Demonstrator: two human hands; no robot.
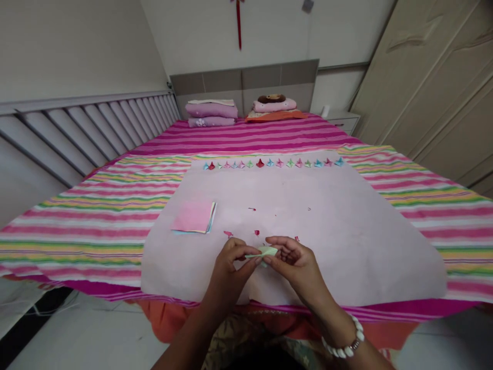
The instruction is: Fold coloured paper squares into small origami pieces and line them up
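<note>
Pinching green origami paper (269,251) by the pale sheet's (354,262) near edge, left hand (233,259) and right hand (296,261) fingers oughta favor folds, it's probably featherlight and crushable.

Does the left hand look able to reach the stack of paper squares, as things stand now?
Probably yes: the stack of paper squares lies uncovered, ahead and leftward. However, the left hand likely must first release the green folded paper.

Pale green paper (269,251), pink sheet (191,216), bedspread (88,221) with pink, yellow and green stripes
</note>
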